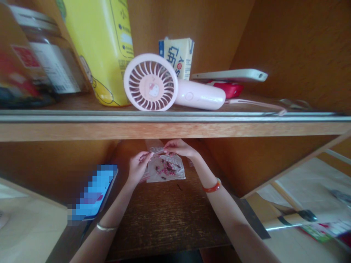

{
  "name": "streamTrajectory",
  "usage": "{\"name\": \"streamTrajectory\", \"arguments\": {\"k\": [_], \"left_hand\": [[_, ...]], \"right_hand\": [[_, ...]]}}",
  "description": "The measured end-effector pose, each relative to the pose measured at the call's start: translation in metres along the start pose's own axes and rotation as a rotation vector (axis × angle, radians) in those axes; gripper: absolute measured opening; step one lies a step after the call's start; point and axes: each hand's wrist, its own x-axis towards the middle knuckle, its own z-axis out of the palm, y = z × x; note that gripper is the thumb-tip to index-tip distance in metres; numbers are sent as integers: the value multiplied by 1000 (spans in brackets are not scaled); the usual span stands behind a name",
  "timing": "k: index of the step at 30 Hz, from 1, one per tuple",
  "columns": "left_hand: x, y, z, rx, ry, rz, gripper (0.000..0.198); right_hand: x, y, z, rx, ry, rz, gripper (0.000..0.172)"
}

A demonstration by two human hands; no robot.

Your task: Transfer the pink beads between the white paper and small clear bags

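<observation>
Under the shelf, my left hand point(138, 166) pinches one end of a small clear plastic bag point(157, 149). My right hand point(179, 148), its fingers bent and pressed together, grips the other end. Just below and between the hands lies a white sheet point(153, 176), which may be tissue or thin plastic, on the dark wooden tabletop point(167, 212). Scattered on it are many small pink beads point(168, 170) and a few dark slender pieces point(163, 178). What the bag contains is too small to make out.
A phone point(95, 197) with a lit screen leans at the left. The shelf edge point(175, 130) crosses above my hands. On the shelf stand a pink handheld fan point(201, 95), a yellow container point(101, 47), a drink carton point(181, 54), a jar point(52, 54) and a white device point(233, 75).
</observation>
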Motion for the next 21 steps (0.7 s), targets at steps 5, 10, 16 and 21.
{"name": "streamTrajectory", "arguments": {"k": [5,10,16,21], "left_hand": [[-1,3,2,-6,11,10,33],[-2,10,3,-46,-16,-27,35],[-4,13,6,-82,-31,-51,34],[-4,10,5,-41,-38,-3,34]], "right_hand": [[2,1,3,-80,24,-78,17],[-4,-8,5,-77,58,-52,24],[-2,-6,6,-69,14,-57,26],[0,-4,9,-66,-3,-71,27]]}}
